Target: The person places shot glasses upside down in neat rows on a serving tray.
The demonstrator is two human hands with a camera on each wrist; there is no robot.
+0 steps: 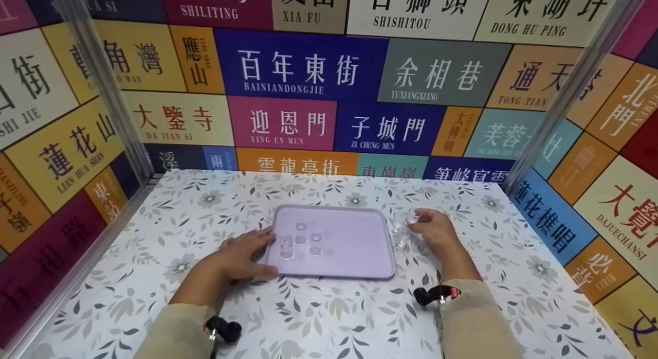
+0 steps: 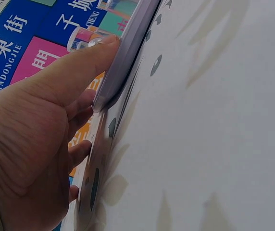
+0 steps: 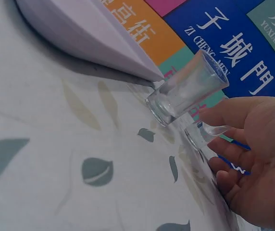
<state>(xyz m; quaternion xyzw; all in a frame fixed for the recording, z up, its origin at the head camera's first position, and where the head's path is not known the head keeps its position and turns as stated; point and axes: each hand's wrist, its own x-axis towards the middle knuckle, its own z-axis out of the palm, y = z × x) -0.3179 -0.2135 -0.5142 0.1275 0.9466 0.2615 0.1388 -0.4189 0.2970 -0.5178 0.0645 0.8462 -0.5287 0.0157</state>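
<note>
My left hand (image 1: 239, 256) lies at the left edge of a lilac tray (image 1: 354, 246); its thumb rests on the rim, and its extended fingers touch the side. On the left half of the tray stand 3 clear shot glasses, a front-left one (image 1: 286, 250), a back one (image 1: 301, 234) and a front-right one (image 1: 315, 246). Right of the tray, my right hand (image 1: 437, 233) pinches a shot glass (image 3: 198, 134) between thumb and fingers, partly hidden by the thumb. Another shot glass (image 3: 188, 89) stands upright beside it, near the tray's right edge.
The table (image 1: 329, 318) has a white cloth printed with grey leaves and flowers. Panels with coloured street-name signs (image 1: 300, 66) rise behind it and along both sides. Transparent corner posts (image 1: 560, 86) stand at the table's back corners.
</note>
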